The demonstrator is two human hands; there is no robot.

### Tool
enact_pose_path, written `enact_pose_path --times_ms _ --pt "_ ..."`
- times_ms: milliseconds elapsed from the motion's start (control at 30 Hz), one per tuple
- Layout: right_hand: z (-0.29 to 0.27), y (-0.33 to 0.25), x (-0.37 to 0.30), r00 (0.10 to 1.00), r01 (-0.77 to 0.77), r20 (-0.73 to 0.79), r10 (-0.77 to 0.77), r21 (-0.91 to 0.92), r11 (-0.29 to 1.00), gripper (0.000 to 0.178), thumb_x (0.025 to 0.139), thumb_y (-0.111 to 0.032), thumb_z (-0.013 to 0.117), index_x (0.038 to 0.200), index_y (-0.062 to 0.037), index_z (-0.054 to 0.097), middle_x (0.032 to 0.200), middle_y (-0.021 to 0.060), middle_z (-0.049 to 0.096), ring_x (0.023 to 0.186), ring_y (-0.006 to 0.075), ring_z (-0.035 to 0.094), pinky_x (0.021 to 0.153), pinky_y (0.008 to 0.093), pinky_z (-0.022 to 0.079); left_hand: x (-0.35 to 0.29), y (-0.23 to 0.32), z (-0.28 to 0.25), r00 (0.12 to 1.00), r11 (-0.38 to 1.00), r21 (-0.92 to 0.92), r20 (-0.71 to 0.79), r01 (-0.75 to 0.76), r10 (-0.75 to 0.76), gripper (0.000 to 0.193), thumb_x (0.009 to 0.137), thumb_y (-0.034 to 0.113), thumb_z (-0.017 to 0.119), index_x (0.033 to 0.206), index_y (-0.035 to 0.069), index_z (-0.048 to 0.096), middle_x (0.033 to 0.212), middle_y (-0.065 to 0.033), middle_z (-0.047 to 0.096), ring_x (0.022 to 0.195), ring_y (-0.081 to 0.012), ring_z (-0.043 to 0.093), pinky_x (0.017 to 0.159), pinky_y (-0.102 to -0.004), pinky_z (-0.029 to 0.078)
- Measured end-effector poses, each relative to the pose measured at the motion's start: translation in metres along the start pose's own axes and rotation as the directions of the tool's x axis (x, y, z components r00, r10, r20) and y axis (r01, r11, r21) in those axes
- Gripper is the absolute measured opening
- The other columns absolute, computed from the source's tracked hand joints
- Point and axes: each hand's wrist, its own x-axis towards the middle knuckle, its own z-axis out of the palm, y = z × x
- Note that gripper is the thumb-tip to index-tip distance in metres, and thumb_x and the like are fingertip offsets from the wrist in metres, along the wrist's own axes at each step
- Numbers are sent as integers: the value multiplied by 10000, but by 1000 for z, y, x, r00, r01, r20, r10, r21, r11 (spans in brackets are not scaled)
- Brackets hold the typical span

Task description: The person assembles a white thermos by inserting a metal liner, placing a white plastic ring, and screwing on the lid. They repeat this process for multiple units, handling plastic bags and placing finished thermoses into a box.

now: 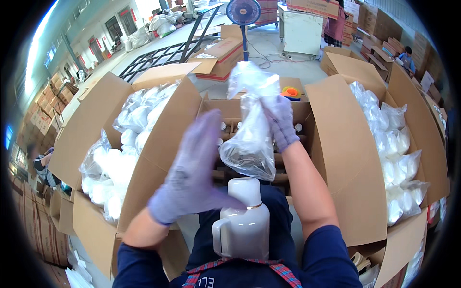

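Observation:
My right hand (279, 122), in a light purple glove, grips a crumpled clear plastic bag (250, 151) above the box in front of me. The upper part of the bag is blurred, and I cannot tell whether anything is inside it. My left hand (189, 168), gloved alike, is held open with its fingers stretched, left of the bag. Between my thighs stands a glossy white vacuum jug (247, 233) with a side handle and a thin gold band below its cap. My left thumb overlaps the jug near that band; whether it touches is unclear.
The open divided carton (302, 113) ahead holds several white-capped items. Large open cartons left (165, 120) and right (336, 144) contain bagged white pieces. Behind are orange and yellow tape rolls (291, 93), a standing fan (243, 12) and a white cabinet (301, 31). Other people are farther off.

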Motion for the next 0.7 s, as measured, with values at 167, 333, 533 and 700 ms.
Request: enact_pose_path --times_ms 167,333,533,700 --pt "30 28 -4 926 -345 366 94 717 605 391 940 -294 647 1200 -3 655 1062 108 671 1001 198 612 874 330 503 -10 -128 110 867 739 -487 80 465 -492 456 827 178 770 1216 -26 648 965 -152 705 918 -229 669 856 -360 522" --pt "-54 3 -102 926 231 270 -265 149 961 355 945 -137 592 1275 -10 615 1279 131 622 1186 215 595 1011 373 498 -9 -122 140 853 759 -490 -56 429 -519 228 889 165 706 1040 -5 712 912 -77 726 835 -157 661 785 -315 531" --pt "35 107 -58 999 -44 15 44 616 786 236 994 -296 582 1057 -76 641 1032 54 687 918 178 662 803 322 549 -49 -179 143 725 438 -758 67 484 -686 202 937 65 553 1033 -56 684 937 -90 716 799 -182 674 751 -304 560" --pt "-5 205 -31 675 -254 132 726 965 61 86 872 -109 592 937 -53 596 908 101 627 827 257 665 739 395 572 -67 -190 192 666 413 -597 295 688 -685 313 869 186 729 1063 -59 719 946 -86 737 817 -152 657 735 -299 530"
